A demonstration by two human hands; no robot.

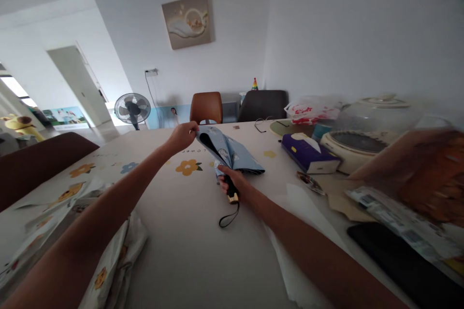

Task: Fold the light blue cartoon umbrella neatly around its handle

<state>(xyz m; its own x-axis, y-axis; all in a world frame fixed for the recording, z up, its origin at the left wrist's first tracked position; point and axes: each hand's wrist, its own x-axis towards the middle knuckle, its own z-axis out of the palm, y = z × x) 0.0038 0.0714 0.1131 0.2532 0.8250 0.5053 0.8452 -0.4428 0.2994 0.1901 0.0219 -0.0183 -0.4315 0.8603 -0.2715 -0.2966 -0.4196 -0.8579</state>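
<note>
A light blue folding umbrella [239, 153], its canopy loose and partly folded, is held over the table between my hands. My right hand [234, 184] wraps round its black handle near the lower folds. Below that hand show the handle's gold end and a black wrist strap [229, 220], which hangs in a loop. My left hand [184, 135] pinches a panel of the canopy at its far left edge and pulls it outward. The dark underside shows inside the stretched fold.
The white table [181, 241] has printed flowers. On the right are a purple tissue box [308, 153], a glass-lidded pot [362, 140], eyeglasses [266, 124], plastic packaging and a black flat object [398, 256]. Patterned cloth [123, 246] lies left. Chairs [206, 107] and a fan [132, 107] stand beyond.
</note>
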